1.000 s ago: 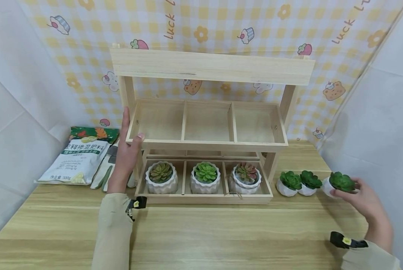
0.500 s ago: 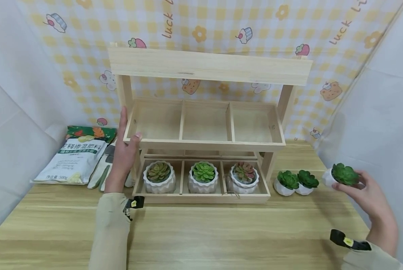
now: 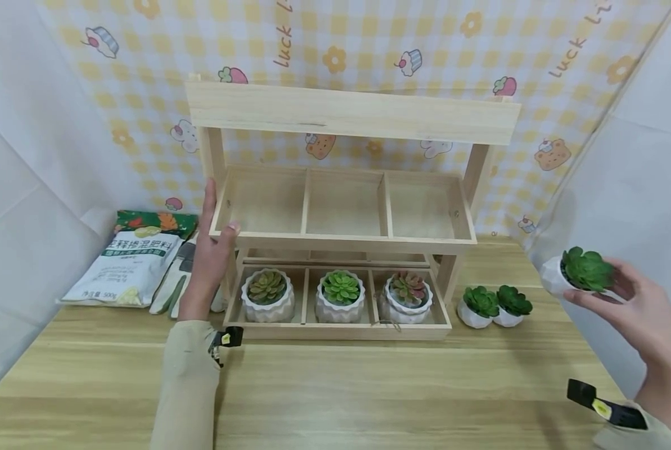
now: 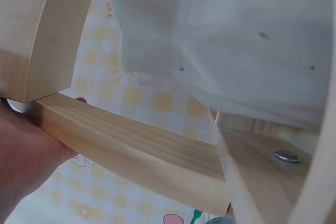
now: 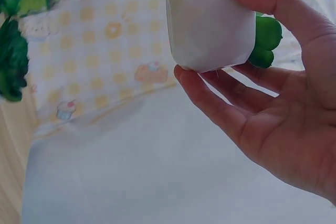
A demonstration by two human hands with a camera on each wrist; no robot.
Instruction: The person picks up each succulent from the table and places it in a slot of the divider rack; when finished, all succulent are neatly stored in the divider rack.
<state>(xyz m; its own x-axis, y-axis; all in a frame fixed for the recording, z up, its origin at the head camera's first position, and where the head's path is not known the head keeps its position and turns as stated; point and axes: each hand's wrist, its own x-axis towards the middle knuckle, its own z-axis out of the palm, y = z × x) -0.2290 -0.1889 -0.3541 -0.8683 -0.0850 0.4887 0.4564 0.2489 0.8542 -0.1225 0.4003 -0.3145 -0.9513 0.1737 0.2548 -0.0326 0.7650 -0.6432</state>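
A two-tier wooden plant stand stands mid-table. Its upper tray has three bare compartments; each lower compartment holds a white pot with an artificial succulent. My left hand holds the upper tray's left front corner, index finger straight along the side and thumb at the front edge. In the left wrist view, the hand meets the wood and its fingertips are hidden. My right hand grips a small potted succulent above the table at the right. The right wrist view shows thumb and fingertips around its white pot.
Two more small potted succulents stand close together right of the stand. Left of it lie a fertilizer bag and a pair of gloves. A checked cloth hangs behind, with white sheeting at the sides.
My right hand has lifted its potted succulent off the table, up and slightly right, away from the other two. The left hand keeps its place on the stand.
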